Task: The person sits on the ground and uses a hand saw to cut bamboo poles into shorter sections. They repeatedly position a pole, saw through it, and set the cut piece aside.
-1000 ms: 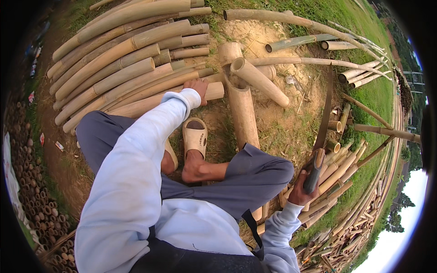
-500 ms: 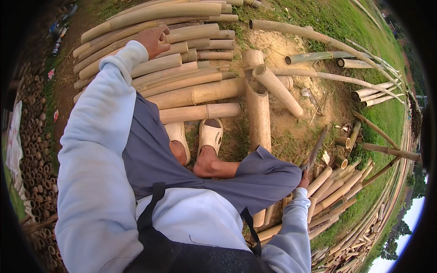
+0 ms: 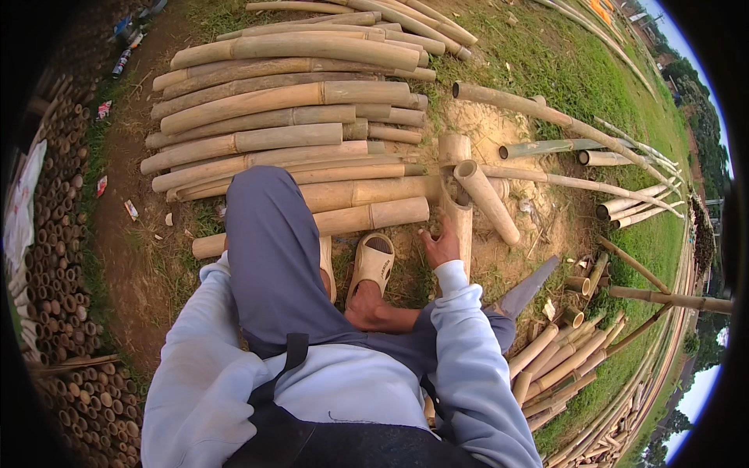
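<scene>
A cut bamboo pole [image 3: 343, 219] lies crosswise in front of my feet, nearest of the pile. My left hand [image 3: 226, 245] is mostly hidden behind my raised left knee, by the pole's left end; its fingers cannot be made out. My right hand [image 3: 441, 248] is held out with thumb and fingers apart, holding nothing, at the near side of a thick notched bamboo piece [image 3: 462, 226]. Whether it touches that piece is unclear. Another bamboo tube [image 3: 488, 203] leans in the notch. A saw [image 3: 530, 287] rests beside my right knee, its handle hidden.
Several cut bamboo poles [image 3: 285, 94] are stacked ahead. Shorter pieces [image 3: 558, 359] lie in a heap at my right. Long bamboo poles [image 3: 562, 117] stretch over the grass on the far right. Stacked bamboo ends [image 3: 66, 304] line the left side.
My left hand has come back from the far pile to beside my left knee. My right hand has let go of the saw and moved forward to the notched bamboo. The view has shifted.
</scene>
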A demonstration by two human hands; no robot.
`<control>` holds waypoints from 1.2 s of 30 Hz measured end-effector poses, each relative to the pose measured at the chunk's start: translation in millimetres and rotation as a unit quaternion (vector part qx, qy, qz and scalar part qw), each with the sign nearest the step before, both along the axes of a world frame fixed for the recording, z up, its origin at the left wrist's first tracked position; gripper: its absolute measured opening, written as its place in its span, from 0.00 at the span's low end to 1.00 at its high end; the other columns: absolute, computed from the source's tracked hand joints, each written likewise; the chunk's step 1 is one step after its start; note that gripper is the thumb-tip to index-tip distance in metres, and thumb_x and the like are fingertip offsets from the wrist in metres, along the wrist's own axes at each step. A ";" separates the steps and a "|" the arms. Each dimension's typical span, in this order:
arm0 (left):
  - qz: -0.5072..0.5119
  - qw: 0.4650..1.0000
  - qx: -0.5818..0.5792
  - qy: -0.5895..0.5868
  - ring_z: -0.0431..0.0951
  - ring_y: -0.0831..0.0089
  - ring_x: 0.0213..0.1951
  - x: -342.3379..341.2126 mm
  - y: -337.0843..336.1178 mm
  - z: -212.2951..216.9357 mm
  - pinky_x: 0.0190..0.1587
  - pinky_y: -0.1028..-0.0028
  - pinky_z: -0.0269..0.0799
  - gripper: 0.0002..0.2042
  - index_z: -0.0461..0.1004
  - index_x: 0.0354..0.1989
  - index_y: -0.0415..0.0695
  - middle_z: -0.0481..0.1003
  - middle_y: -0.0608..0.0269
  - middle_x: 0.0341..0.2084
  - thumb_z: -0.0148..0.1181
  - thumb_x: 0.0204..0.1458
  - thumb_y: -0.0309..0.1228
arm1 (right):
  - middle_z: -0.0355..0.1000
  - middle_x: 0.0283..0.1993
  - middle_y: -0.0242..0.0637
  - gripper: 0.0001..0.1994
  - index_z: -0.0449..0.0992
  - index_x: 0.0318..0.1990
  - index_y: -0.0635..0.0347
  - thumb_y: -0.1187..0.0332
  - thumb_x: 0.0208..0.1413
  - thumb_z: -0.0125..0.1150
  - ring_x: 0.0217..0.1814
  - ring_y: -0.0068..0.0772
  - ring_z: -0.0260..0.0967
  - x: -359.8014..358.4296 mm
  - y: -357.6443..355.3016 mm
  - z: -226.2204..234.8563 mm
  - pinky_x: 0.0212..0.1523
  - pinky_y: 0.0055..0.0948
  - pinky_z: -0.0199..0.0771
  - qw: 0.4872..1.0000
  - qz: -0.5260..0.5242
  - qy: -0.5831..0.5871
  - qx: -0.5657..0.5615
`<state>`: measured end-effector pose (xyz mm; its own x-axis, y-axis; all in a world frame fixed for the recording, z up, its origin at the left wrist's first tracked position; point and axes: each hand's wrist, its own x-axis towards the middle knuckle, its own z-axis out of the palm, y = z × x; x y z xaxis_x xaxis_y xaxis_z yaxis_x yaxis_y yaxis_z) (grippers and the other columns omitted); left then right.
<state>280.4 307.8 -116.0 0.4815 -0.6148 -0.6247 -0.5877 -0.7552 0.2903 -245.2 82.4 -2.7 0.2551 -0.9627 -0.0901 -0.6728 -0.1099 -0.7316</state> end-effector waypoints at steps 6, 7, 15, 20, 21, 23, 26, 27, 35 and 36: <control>-0.027 0.998 0.051 0.007 0.79 0.60 0.46 -28.7 25.4 -33.5 0.54 0.62 0.72 0.25 0.74 0.51 0.41 0.79 0.54 0.42 0.70 0.45 0.40 | 0.63 0.67 0.63 0.44 0.56 0.72 0.68 0.55 0.51 0.69 0.70 0.60 0.61 55.5 -32.0 -70.1 0.70 0.46 0.63 0.981 -0.149 0.099 0.069; -0.023 0.998 0.058 0.004 0.79 0.60 0.46 -28.0 32.8 -35.2 0.54 0.62 0.72 0.26 0.74 0.51 0.41 0.78 0.54 0.42 0.70 0.45 0.41 | 0.66 0.65 0.62 0.42 0.60 0.70 0.67 0.54 0.51 0.68 0.68 0.61 0.64 63.2 -38.7 -69.2 0.68 0.47 0.65 0.977 -0.159 0.106 0.090; -0.097 0.995 0.016 -0.021 0.78 0.60 0.48 -31.0 23.8 -67.7 0.57 0.62 0.70 0.27 0.74 0.51 0.42 0.77 0.54 0.44 0.71 0.43 0.41 | 0.77 0.52 0.55 0.26 0.74 0.58 0.63 0.56 0.56 0.64 0.53 0.54 0.77 14.8 -45.4 -88.2 0.55 0.44 0.75 0.979 -0.164 -0.006 0.119; -0.311 0.858 -0.275 -0.302 0.77 0.59 0.50 12.7 -8.7 -39.5 0.58 0.62 0.69 0.28 0.74 0.51 0.42 0.77 0.54 0.46 0.71 0.41 0.41 | 0.77 0.39 0.42 0.14 0.75 0.50 0.67 0.67 0.63 0.61 0.33 0.31 0.77 43.9 -14.0 27.9 0.32 0.29 0.77 0.958 -0.124 -0.236 0.105; -0.344 0.835 -0.281 -0.325 0.74 0.59 0.53 5.9 -44.5 -0.6 0.61 0.61 0.65 0.30 0.74 0.52 0.43 0.75 0.55 0.48 0.71 0.39 0.42 | 0.76 0.37 0.40 0.13 0.75 0.51 0.67 0.67 0.64 0.61 0.29 0.26 0.74 35.8 -15.7 39.3 0.29 0.26 0.75 0.952 -0.135 -0.262 0.082; -0.338 0.827 -0.325 -0.309 0.71 0.57 0.56 -3.3 -104.8 112.2 0.64 0.59 0.62 0.33 0.72 0.55 0.45 0.74 0.55 0.49 0.73 0.37 0.41 | 0.76 0.35 0.36 0.12 0.75 0.51 0.66 0.69 0.64 0.61 0.27 0.22 0.72 35.1 -29.3 59.4 0.27 0.22 0.73 0.938 -0.136 -0.314 0.059; -0.317 0.824 -0.311 -0.352 0.68 0.56 0.61 27.5 -176.3 211.2 0.69 0.54 0.57 0.38 0.66 0.62 0.49 0.71 0.55 0.56 0.73 0.38 0.34 | 0.76 0.36 0.36 0.11 0.75 0.50 0.66 0.71 0.64 0.61 0.28 0.24 0.74 72.4 -71.9 79.8 0.28 0.23 0.73 0.883 -0.179 -0.432 0.045; -0.308 0.812 -0.325 -0.374 0.68 0.58 0.62 34.7 -207.1 235.6 0.69 0.56 0.57 0.37 0.66 0.62 0.49 0.71 0.56 0.57 0.72 0.39 0.33 | 0.76 0.36 0.36 0.10 0.76 0.50 0.66 0.71 0.64 0.61 0.29 0.25 0.74 81.6 -90.1 87.0 0.28 0.23 0.73 0.868 -0.183 -0.460 0.039; -0.263 0.742 -0.513 -0.341 0.63 0.62 0.67 -32.5 -291.5 280.6 0.70 0.57 0.54 0.33 0.64 0.67 0.51 0.66 0.61 0.65 0.65 0.50 0.33 | 0.79 0.36 0.39 0.09 0.73 0.48 0.66 0.75 0.62 0.62 0.29 0.30 0.77 175.8 -238.1 124.2 0.28 0.25 0.79 0.871 -0.145 -0.469 -0.032; -0.279 0.744 -0.516 -0.320 0.65 0.62 0.65 -43.3 -274.1 277.6 0.70 0.57 0.54 0.31 0.65 0.66 0.51 0.67 0.61 0.64 0.65 0.51 0.34 | 0.78 0.39 0.42 0.09 0.72 0.49 0.68 0.76 0.63 0.61 0.28 0.31 0.78 182.0 -253.8 128.7 0.26 0.26 0.79 0.879 -0.160 -0.449 -0.023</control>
<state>237.1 33.7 161.6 -0.0324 -0.8243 0.5653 -0.9934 0.0889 0.0727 -63.2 -171.4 125.9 -0.0804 -0.9955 0.0502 0.1723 -0.0635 -0.9830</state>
